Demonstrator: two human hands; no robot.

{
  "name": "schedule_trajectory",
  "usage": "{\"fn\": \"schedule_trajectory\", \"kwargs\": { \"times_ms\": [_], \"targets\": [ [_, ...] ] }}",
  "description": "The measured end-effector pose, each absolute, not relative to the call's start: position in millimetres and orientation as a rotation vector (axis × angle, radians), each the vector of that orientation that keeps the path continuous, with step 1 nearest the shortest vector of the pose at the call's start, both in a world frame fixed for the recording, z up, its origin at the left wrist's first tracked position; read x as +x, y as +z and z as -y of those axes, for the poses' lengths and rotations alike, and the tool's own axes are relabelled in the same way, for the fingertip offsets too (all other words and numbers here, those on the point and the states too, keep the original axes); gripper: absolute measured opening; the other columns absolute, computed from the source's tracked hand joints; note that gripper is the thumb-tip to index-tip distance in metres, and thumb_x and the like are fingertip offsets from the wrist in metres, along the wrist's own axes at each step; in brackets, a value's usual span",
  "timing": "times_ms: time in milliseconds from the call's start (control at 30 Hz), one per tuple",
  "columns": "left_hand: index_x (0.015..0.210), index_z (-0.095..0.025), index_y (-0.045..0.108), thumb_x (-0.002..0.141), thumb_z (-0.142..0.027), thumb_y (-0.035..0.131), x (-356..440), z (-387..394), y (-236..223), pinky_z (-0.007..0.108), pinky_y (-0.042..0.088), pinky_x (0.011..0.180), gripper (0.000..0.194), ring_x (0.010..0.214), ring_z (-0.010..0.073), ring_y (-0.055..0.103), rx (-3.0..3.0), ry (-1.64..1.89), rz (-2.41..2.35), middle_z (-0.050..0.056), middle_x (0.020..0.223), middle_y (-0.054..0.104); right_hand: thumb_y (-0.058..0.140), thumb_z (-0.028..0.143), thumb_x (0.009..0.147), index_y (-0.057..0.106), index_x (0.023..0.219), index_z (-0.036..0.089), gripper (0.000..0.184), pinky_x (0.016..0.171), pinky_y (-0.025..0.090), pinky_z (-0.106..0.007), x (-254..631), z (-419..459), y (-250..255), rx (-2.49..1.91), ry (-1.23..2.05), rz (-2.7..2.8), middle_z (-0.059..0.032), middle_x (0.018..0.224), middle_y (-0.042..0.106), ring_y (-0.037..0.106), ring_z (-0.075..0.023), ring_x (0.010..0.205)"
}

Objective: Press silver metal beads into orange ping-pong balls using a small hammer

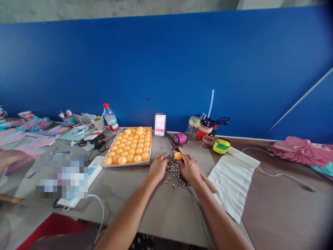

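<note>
Where the pile of small silver bells [174, 169] lies on the grey worktop [161, 211], seen from above: two bare forearms reaching in from the near edge. Left hand [158, 167] resting palm down at the left edge of the pile, fingers curled loosely onto the bells, nothing clearly gripped. Right hand [190, 168] at the right edge of the pile, fingers closed around an orange ball [178, 156] pinched at the fingertips, just over the far side of the pile. Just left of the pile, a white tray [129, 163] filled with rows of matching orange balls. Beyond the tray, a clear water bottle [110, 119] with a red cap. Behind the pile, a purple ribbon spool [180, 138], a glass jar [193, 127], and a red cup [204, 131] holding tools. Right of the pile, thin wooden sticks [201, 173] passing under the right hand, then a white cloth [230, 180], with a yellow-green tape measure [221, 146] beyond it. Far right of the pile, pink folded paper fans [301, 150]. Far left of the pile, a white power strip [91, 172] and another person's hand [9, 158] at the frame edge.
</note>
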State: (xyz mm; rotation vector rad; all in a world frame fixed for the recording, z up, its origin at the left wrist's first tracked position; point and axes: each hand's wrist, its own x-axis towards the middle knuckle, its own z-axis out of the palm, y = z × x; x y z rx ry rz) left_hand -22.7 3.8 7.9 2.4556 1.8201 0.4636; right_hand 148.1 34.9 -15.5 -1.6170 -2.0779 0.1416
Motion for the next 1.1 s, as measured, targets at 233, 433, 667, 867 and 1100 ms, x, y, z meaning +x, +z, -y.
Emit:
{"fn": "schedule_trajectory", "kwargs": {
  "times_ms": [233,433,667,867,1100],
  "targets": [
    [0.089,-0.015,0.063,0.085,-0.007,0.036,-23,-7,0,0.033,0.041,0.084,0.029,0.086,0.02,0.051,2.504,0.485,-1.802,0.009,0.087,0.06,0.04,0.014,0.082,0.041,0.135,0.018,0.053,0.101,0.025,-0.042,148,-40,-27,-1.409,-0.015,2.218,-0.011,0.137,0.046,0.036,-0.0263,0.125],
    [0.092,-0.018,0.063,0.085,-0.007,0.04,-23,-10,-6,0.032,0.042,0.085,0.026,0.087,0.0193,0.052,2.489,0.564,-1.798,0.007,0.087,0.06,0.043,0.016,0.081,0.055,0.121,0.018,0.041,0.102,0.024,-0.04,151,-48,-32,-1.427,0.096,2.177,-0.0105,0.114,0.063,0.047,-0.0235,0.113],
    [0.106,-0.019,0.059,0.083,-0.01,0.045,-21,-10,-7,0.033,0.043,0.09,0.029,0.097,0.0185,0.052,2.362,0.799,-1.753,0.007,0.102,0.056,0.044,0.015,0.08,0.047,0.13,0.017,0.05,0.104,0.021,-0.04,148,-44,-26,-1.394,0.117,2.191,-0.0096,0.126,0.057,0.041,-0.024,0.12],
    [0.118,-0.019,0.051,0.082,-0.014,0.049,-19,-6,-1,0.039,0.042,0.094,0.036,0.106,0.0217,0.05,2.354,0.875,-1.624,0.009,0.111,0.055,0.047,0.017,0.08,0.056,0.121,0.019,0.041,0.105,0.019,-0.044,141,-36,-18,-1.287,0.195,2.215,-0.009,0.114,0.064,0.047,-0.0235,0.114],
    [0.12,-0.018,0.048,0.081,-0.014,0.049,-22,-9,-3,0.039,0.043,0.095,0.039,0.108,0.0228,0.051,2.365,0.935,-1.474,0.011,0.112,0.055,0.044,0.009,0.074,0.053,0.124,0.014,0.05,0.106,0.024,-0.04,139,-35,-19,-1.149,0.31,2.169,-0.0103,0.116,0.063,0.053,-0.0205,0.11]
  ]
}}
